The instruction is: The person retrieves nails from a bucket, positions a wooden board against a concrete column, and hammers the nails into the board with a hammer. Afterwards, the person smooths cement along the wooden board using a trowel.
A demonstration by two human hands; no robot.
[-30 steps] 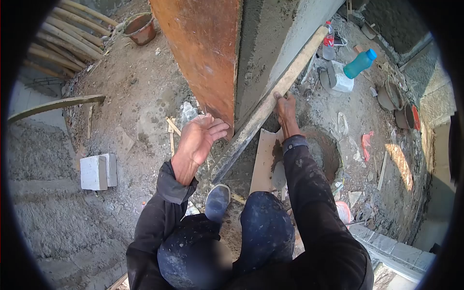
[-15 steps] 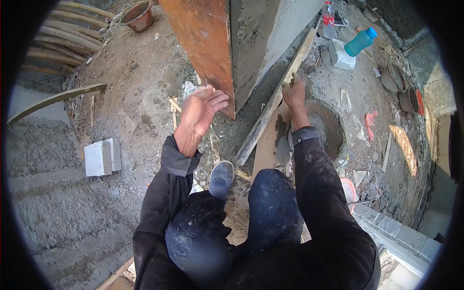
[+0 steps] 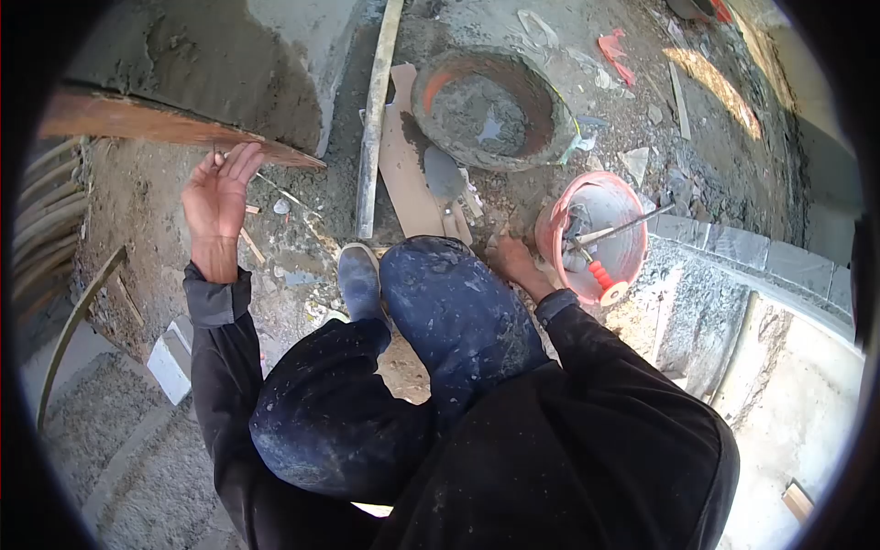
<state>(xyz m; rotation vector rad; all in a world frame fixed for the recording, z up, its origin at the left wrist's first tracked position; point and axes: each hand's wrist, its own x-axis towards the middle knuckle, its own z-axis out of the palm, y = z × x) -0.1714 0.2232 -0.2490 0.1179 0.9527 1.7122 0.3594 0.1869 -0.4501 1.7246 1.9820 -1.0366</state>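
Note:
My left hand (image 3: 218,197) is palm up at the lower edge of the orange-brown board (image 3: 174,128), its fingers extended and their tips at the board. The board lies against a grey plastered wall face (image 3: 220,60). My right hand (image 3: 515,257) is low beside my right knee, near the pink bucket (image 3: 600,206); its fingers are blurred and partly hidden. Ahead of it, a trowel (image 3: 444,174) rests on a tan board (image 3: 403,170). The long wooden batten (image 3: 376,119) lies to the left of the tan board, with no hand on it.
A round tub of wet mortar (image 3: 490,110) stands ahead. The pink bucket holds tools, one with a red handle (image 3: 600,273). A white block (image 3: 171,360) and a curved strip (image 3: 78,321) are at the left. Grey blocks (image 3: 738,246) line the right.
My right hand has let go of the batten and moved back toward my knee and the bucket. My left hand stays at the board. The view has swung right and down.

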